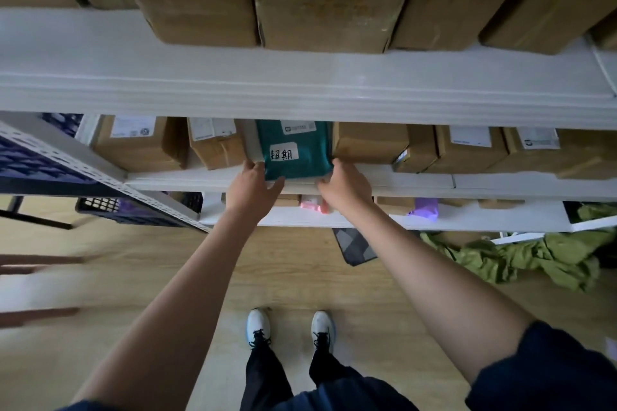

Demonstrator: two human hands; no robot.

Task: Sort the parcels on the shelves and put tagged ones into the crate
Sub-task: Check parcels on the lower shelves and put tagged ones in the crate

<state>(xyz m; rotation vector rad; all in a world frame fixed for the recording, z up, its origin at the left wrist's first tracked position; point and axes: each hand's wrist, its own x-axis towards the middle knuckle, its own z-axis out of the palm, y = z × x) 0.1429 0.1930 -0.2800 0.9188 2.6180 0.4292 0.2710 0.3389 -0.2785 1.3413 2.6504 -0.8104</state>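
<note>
both hands (253, 187) gripping tagged teal parcel (295, 150), shelf (417, 178)

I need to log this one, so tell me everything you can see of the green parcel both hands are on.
The green parcel looks like a soft teal plastic mailer. It has a printed shipping label near its top and a white handwritten tag lower down. It stands on the middle shelf between brown cardboard boxes. The left hand and right hand grip its bottom corners.
</note>
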